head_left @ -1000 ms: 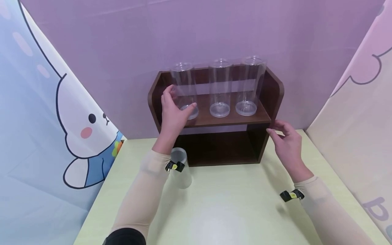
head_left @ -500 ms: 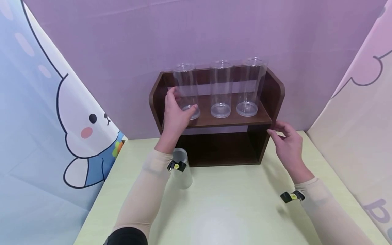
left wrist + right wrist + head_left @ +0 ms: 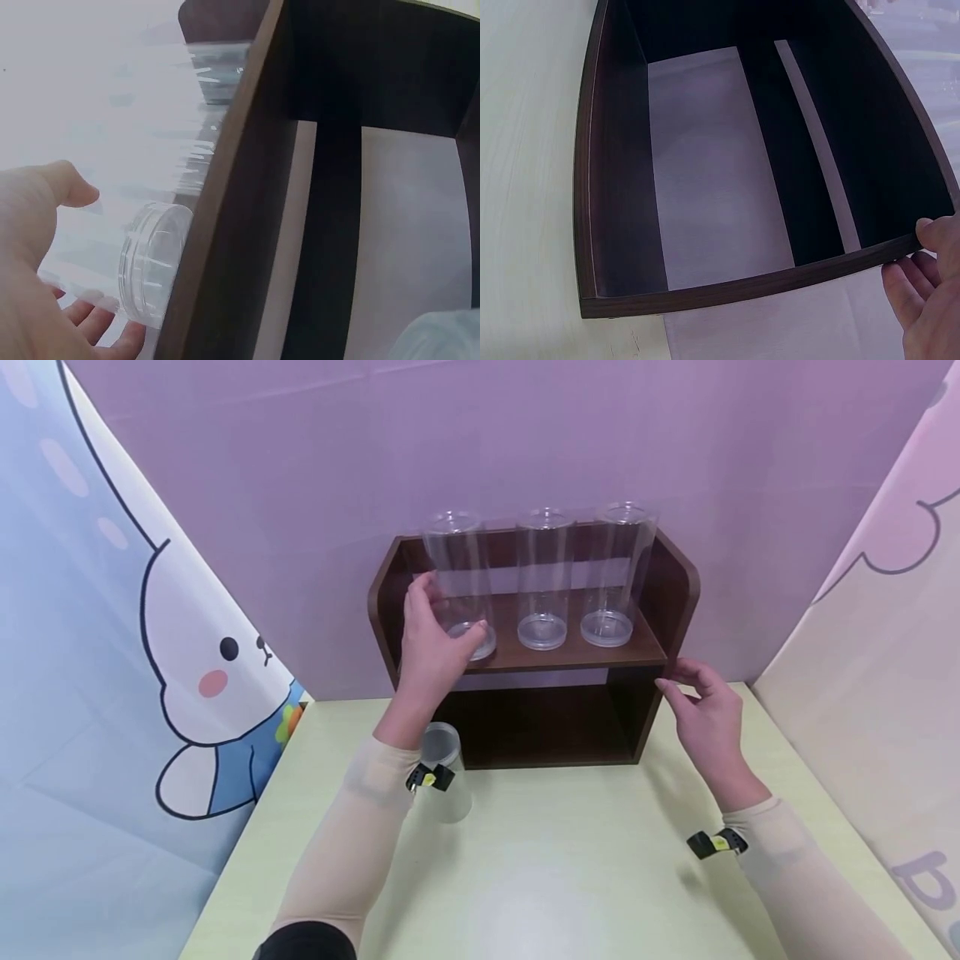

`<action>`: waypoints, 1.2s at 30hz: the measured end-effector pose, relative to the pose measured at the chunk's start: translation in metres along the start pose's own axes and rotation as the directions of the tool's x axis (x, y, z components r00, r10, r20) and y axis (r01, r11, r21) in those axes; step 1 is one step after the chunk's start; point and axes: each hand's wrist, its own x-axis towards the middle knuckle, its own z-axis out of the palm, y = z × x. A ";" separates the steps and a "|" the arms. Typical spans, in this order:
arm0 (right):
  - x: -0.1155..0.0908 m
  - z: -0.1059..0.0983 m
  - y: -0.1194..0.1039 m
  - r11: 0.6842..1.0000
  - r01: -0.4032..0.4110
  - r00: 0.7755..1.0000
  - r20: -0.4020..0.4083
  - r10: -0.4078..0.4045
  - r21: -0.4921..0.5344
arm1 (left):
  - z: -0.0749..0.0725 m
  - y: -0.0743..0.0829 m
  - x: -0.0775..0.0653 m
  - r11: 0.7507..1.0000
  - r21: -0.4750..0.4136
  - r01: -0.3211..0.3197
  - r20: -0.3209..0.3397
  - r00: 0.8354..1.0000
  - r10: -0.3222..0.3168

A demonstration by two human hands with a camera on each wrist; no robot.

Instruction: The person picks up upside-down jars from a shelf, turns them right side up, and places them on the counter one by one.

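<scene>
A dark brown wooden shelf with two tiers stands against the wall. On its upper tier are three tall clear cylindrical jars. The left jar is in my left hand, thumb in front and fingers round its lower part; its base sits close to the tier's front edge. Beside it stand the middle jar and the right jar, both upright. My right hand pinches the front edge of the shelf's right side panel, thumb on one face and fingers behind.
A fourth clear jar stands on the pale table in front of the shelf's lower left corner, partly behind my left wrist. Purple cloth hangs behind the shelf, with printed cloths at both sides.
The left jar has shifted slightly right and toward the front of the tier, leaning a little, with my left hand on it. My right hand keeps its hold on the side panel.
</scene>
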 end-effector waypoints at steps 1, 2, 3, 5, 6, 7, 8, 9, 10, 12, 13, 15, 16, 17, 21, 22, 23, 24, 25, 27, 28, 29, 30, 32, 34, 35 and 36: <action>0.000 0.000 0.000 1.000 0.000 1.000 0.001 0.000 0.001 | -0.001 0.001 -0.002 1.000 -0.010 -0.009 0.002 1.000 0.009; 0.000 0.000 0.000 1.000 0.001 1.000 0.001 -0.001 0.001 | -0.002 0.002 -0.004 1.000 -0.022 -0.015 0.007 1.000 0.015; 0.000 0.000 0.000 1.000 0.002 1.000 0.001 -0.002 0.000 | -0.003 0.003 -0.006 0.999 -0.040 -0.019 0.013 1.000 0.020; 0.000 0.000 0.001 1.000 0.003 1.000 0.000 -0.003 -0.005 | -0.005 0.005 -0.009 0.996 -0.083 -0.025 0.024 0.999 0.027; 0.001 0.001 0.001 1.000 0.004 1.000 0.001 -0.004 -0.008 | -0.006 0.006 -0.011 0.994 -0.103 -0.026 0.029 0.999 0.029; 0.000 0.001 0.001 1.000 0.004 1.000 0.001 -0.004 -0.011 | -0.006 0.006 -0.013 0.992 -0.120 -0.029 0.035 0.999 0.033; 0.000 0.001 0.001 1.000 0.005 1.000 0.001 -0.005 -0.014 | -0.007 0.006 -0.015 0.990 -0.136 -0.032 0.040 0.998 0.038; 0.000 0.001 0.002 1.000 0.004 1.000 0.001 -0.004 -0.017 | -0.008 0.006 -0.016 0.987 -0.153 -0.040 0.045 0.998 0.047; 0.001 0.001 0.003 1.000 0.003 1.000 0.001 -0.003 -0.019 | -0.009 0.006 -0.017 0.985 -0.166 -0.049 0.051 0.997 0.058; 0.001 0.001 0.003 1.000 0.002 1.000 0.000 -0.002 -0.019 | -0.010 0.005 -0.020 0.981 -0.182 -0.068 0.066 0.995 0.081; 0.001 0.001 0.002 1.000 0.002 1.000 0.000 -0.002 -0.018 | -0.011 0.004 -0.021 0.980 -0.185 -0.080 0.073 0.993 0.095; 0.001 0.001 0.002 1.000 0.002 1.000 0.000 -0.002 -0.017 | -0.012 0.002 -0.024 0.976 -0.195 -0.100 0.089 0.989 0.119; 0.001 0.001 0.001 1.000 0.004 1.000 -0.001 -0.004 -0.016 | -0.013 0.002 -0.025 0.975 -0.195 -0.109 0.096 0.987 0.129; 0.000 0.001 0.001 1.000 0.005 1.000 0.000 -0.005 -0.014 | -0.013 0.001 -0.027 0.973 -0.197 -0.117 0.102 0.985 0.139; 0.000 0.002 -0.001 1.000 0.008 1.000 -0.002 -0.008 -0.015 | -0.015 -0.001 -0.032 0.965 -0.217 -0.144 0.125 0.977 0.174; 0.001 0.002 -0.001 1.000 0.008 1.000 -0.003 -0.008 -0.014 | -0.016 -0.001 -0.033 0.963 -0.224 -0.148 0.128 0.975 0.180; 0.001 0.001 -0.001 1.000 0.007 1.000 -0.004 -0.007 -0.013 | -0.016 -0.002 -0.033 0.961 -0.232 -0.150 0.132 0.974 0.184; 0.001 0.001 -0.001 1.000 0.007 1.000 -0.005 -0.007 -0.013 | -0.016 -0.002 -0.034 0.959 -0.243 -0.148 0.136 0.973 0.184; 0.001 0.001 -0.001 1.000 0.007 1.000 -0.005 -0.007 -0.013 | -0.017 -0.001 -0.035 0.957 -0.253 -0.145 0.140 0.973 0.184; 0.001 0.001 -0.001 1.000 0.007 1.000 -0.005 -0.007 -0.014 | -0.017 -0.001 -0.038 0.953 -0.269 -0.136 0.148 0.972 0.180; 0.001 0.001 0.000 1.000 0.007 1.000 -0.005 -0.007 -0.014 | -0.018 -0.001 -0.039 0.952 -0.278 -0.130 0.153 0.972 0.178; 0.001 0.001 0.000 1.000 0.008 1.000 -0.005 -0.008 -0.014 | -0.018 -0.001 -0.040 0.950 -0.286 -0.124 0.160 0.971 0.175; 0.001 0.001 0.000 1.000 0.009 1.000 -0.005 -0.009 -0.014 | -0.019 0.000 -0.042 0.949 -0.292 -0.120 0.166 0.971 0.174; 0.001 0.001 0.000 1.000 0.010 1.000 -0.004 -0.010 -0.014 | -0.019 0.000 -0.044 0.947 -0.300 -0.115 0.179 0.968 0.175; 0.001 0.001 0.000 1.000 0.012 1.000 -0.004 -0.012 -0.014 | -0.019 -0.001 -0.046 0.944 -0.309 -0.115 0.192 0.965 0.181; 0.001 0.001 0.000 1.000 0.011 1.000 -0.004 -0.011 -0.014 | -0.019 -0.001 -0.047 0.943 -0.313 -0.116 0.197 0.963 0.184; 0.001 0.001 0.000 1.000 0.011 1.000 -0.004 -0.011 -0.013 | -0.019 -0.001 -0.048 0.942 -0.314 -0.116 0.200 0.962 0.186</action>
